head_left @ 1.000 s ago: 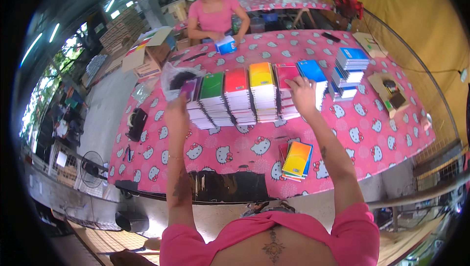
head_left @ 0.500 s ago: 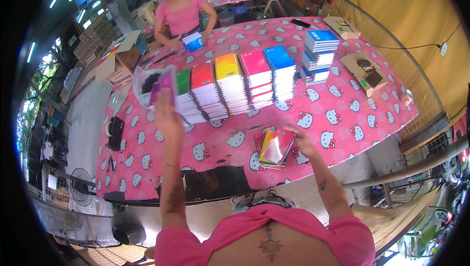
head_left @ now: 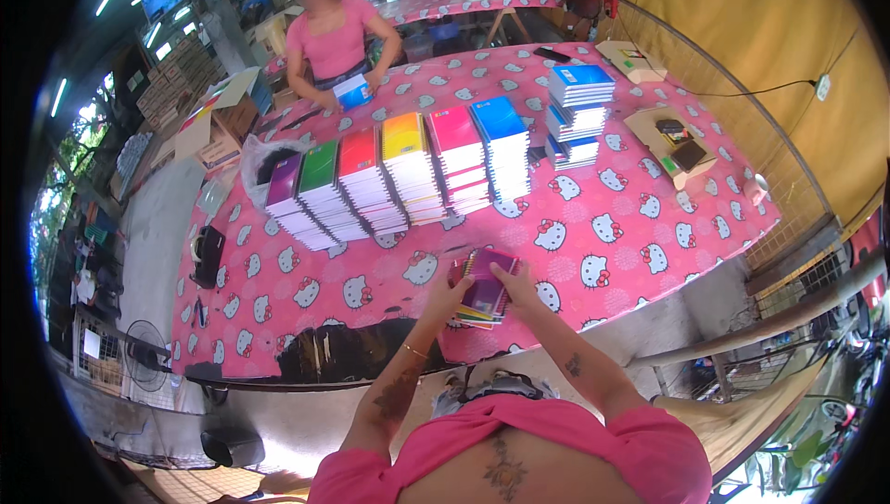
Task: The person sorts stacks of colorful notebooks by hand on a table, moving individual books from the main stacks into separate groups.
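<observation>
Notebooks [head_left: 485, 294] held between left fingers [head_left: 460, 287] and right fingers [head_left: 504, 272], forearms [head_left: 577, 356] angled inward.

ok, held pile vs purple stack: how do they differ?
The held pile is low; the purple stack is taller. The held pile shows several colours beneath; the purple stack's side is mostly white. My left hand and right hand grip the held pile, not the purple stack. Both are purple on top.
</observation>
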Tool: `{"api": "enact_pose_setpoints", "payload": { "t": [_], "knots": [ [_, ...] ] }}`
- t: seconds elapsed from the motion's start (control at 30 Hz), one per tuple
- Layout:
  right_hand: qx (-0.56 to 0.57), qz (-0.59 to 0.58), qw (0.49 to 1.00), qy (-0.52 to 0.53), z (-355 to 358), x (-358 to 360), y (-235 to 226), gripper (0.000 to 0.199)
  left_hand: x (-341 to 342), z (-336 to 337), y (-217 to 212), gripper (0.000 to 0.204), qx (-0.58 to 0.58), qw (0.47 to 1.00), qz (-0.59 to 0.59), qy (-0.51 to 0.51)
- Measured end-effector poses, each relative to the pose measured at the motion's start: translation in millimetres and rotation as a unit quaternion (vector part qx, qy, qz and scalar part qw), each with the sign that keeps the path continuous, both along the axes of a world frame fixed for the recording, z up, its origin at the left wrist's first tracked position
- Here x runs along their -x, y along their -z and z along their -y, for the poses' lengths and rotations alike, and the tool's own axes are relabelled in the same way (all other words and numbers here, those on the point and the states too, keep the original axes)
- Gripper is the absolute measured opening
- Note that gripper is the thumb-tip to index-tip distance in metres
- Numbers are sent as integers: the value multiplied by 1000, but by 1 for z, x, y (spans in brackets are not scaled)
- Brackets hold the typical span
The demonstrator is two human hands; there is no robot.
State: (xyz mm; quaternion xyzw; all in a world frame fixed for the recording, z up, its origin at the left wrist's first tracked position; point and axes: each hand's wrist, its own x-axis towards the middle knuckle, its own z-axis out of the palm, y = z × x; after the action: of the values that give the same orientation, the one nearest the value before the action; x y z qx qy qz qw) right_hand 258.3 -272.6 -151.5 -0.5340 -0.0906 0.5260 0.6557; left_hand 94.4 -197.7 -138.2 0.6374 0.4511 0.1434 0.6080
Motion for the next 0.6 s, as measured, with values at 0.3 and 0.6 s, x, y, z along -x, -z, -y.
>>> {"api": "enact_pose_setpoints", "payload": {
  "t": [0.3,0.6],
  "knots": [
    [-200,180,956,-116,39,2,-22,73,22,17,-17,96,-56,967,244,46],
    [-250,322,912,-55,56,23,2,98,13,30,19,90,-137,944,289,74]
  ]
}}
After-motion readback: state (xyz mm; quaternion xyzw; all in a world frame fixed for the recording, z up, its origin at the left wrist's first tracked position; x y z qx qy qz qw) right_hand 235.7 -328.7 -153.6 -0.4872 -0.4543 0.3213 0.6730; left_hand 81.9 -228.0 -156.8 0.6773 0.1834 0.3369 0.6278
